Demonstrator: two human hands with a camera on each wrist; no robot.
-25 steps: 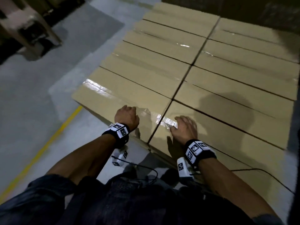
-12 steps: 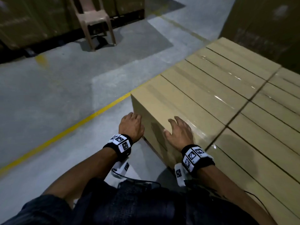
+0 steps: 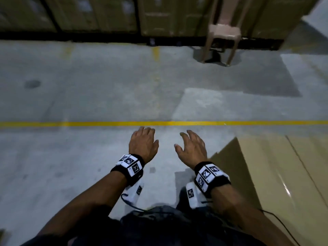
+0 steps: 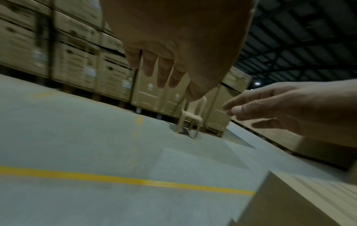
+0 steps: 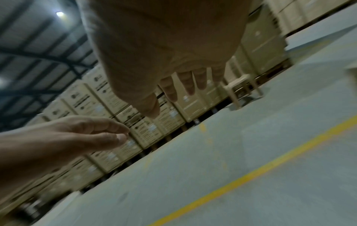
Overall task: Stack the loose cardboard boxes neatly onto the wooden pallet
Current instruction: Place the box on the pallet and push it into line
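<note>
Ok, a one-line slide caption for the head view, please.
Both hands, left and right, hang empty over the concrete floor, stacked boxes at right, a chair beyond the yellow line.

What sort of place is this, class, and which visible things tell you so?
Most likely a warehouse: tall stacks of printed cardboard boxes line the far side, a yellow line marks the concrete floor, and bare roof beams run overhead.

head looks down; wrists low, all sharing yellow line.

Looking like a warehouse: tall stacks of printed cartons lining the far side at 12 o'clock, yellow floor line crossing bare concrete, steel roof trusses showing overhead.
</note>
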